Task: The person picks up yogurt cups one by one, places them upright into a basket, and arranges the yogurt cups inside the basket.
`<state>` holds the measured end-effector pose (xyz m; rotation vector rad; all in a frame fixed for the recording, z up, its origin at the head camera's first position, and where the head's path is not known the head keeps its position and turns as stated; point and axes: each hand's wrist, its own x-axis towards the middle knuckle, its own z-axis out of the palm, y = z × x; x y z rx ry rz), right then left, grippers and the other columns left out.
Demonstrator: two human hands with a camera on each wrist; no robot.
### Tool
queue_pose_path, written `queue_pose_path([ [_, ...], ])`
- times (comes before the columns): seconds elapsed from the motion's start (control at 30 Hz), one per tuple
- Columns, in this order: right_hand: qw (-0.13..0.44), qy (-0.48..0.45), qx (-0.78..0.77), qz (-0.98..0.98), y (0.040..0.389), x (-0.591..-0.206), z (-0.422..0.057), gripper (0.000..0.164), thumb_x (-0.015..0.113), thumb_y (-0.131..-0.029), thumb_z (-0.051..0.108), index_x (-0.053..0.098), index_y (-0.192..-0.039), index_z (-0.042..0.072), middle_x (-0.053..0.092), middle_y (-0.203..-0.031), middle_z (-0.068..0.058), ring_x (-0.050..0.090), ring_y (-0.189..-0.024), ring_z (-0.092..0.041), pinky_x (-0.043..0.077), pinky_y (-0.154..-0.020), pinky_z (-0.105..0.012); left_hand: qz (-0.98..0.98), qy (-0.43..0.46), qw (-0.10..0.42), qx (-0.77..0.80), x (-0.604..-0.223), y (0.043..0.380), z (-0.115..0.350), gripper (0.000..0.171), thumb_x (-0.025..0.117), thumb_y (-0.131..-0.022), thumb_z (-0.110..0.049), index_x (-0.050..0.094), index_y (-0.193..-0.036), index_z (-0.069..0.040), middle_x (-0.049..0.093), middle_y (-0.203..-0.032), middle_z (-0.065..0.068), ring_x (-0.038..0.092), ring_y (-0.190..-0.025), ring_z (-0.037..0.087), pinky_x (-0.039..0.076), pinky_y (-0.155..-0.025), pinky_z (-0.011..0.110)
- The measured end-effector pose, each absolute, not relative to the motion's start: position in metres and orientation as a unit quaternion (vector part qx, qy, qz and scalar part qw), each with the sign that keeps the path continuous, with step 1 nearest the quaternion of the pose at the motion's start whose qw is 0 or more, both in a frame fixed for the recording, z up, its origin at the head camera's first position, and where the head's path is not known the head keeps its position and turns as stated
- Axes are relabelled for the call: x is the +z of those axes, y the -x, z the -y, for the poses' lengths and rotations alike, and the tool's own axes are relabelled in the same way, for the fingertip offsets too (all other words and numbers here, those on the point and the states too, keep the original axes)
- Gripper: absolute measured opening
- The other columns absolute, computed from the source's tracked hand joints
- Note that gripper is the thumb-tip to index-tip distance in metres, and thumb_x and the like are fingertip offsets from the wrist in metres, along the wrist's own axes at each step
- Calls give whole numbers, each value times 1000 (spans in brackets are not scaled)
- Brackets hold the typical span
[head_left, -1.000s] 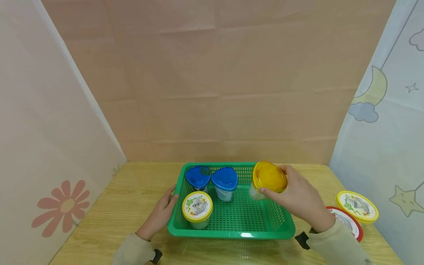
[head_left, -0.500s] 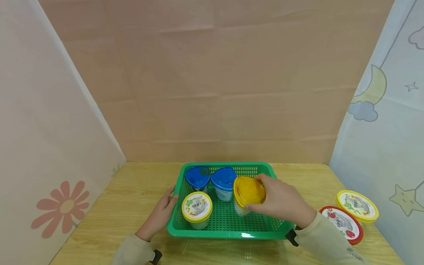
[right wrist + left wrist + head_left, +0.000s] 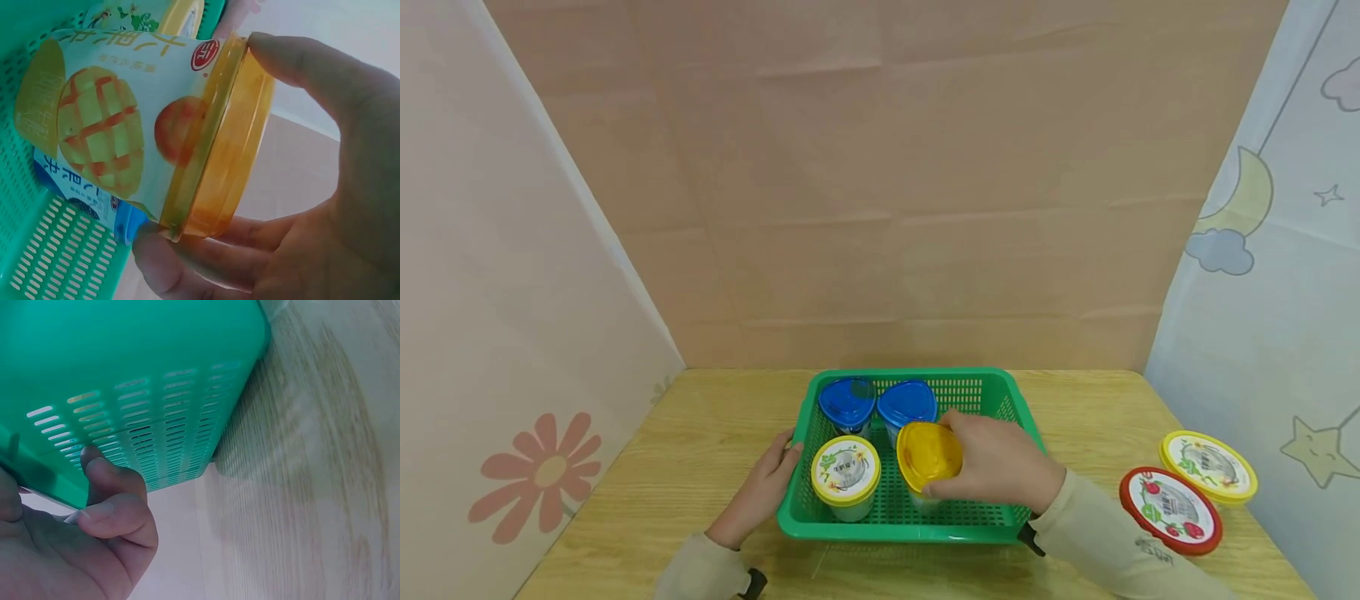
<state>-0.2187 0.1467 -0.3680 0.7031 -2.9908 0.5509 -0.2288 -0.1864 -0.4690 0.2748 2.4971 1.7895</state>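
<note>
In the head view, my right hand [image 3: 996, 460] grips a yogurt cup by its amber lid [image 3: 929, 454], thumb on one side and fingers on the other. The right wrist view shows the mango picture on the cup [image 3: 125, 119], its base low inside the green basket [image 3: 917, 532]. Beside it stands a yogurt cup with a yellow-rimmed round lid [image 3: 846, 471]. Two cups with blue lids, one at the left [image 3: 847, 402] and one nearer the middle [image 3: 907, 403], fill the back-left part. My left hand [image 3: 760, 483] holds the basket's left rim, its fingers against the slotted wall [image 3: 150, 431].
To the right of the basket, a red-rimmed round tub [image 3: 1171, 510] and a yellow-rimmed round tub [image 3: 1208, 467] stand on the wooden table [image 3: 722, 417]. Cloth-like walls enclose the table at the back [image 3: 880, 208] and both sides.
My right hand has carried the amber-lidded cup from the basket's right side leftward and toward me, next to the yellow-rimmed cup. The left hand has stayed on the rim.
</note>
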Motion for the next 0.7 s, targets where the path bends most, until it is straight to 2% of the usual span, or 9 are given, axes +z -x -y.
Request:
queue_pose_path([
  [0.23, 19, -241, 166, 956, 222, -373, -143, 80, 84, -64, 63, 63, -119, 9, 50, -89, 0, 45, -66, -13, 42, -51, -29, -812, -81, 30, 577, -467, 229, 185, 53, 35, -111, -35, 33, -151, -1, 62, -119, 21, 69, -87, 21, 57, -74, 33],
  [0.37, 3, -243, 165, 956, 225, -374, -139, 82, 84, -64, 62, 62, -122, 9, 53, -92, -2, 46, -66, -14, 43, -52, -30, -813, -75, 31, 577, -467, 229, 186, 54, 35, -111, -35, 32, -152, -1, 61, -121, 20, 69, -89, 21, 57, -75, 33],
  [0.57, -21, -242, 161, 956, 226, -376, -134, 84, 84, -66, 59, 60, -127, 7, 61, -106, -5, 51, -72, -14, 47, -59, -34, -812, -68, 32, 578, -468, 230, 187, 52, 36, -111, -34, 33, -152, -2, 61, -122, 20, 69, -90, 22, 57, -76, 34],
  [0.7, -32, -245, 156, 956, 226, -377, -133, 83, 85, -67, 58, 60, -127, 5, 62, -103, -4, 51, -71, -13, 47, -59, -34, -812, -65, 30, 579, -468, 228, 186, 53, 37, -110, -34, 33, -152, -1, 61, -123, 20, 69, -92, 22, 56, -76, 34],
])
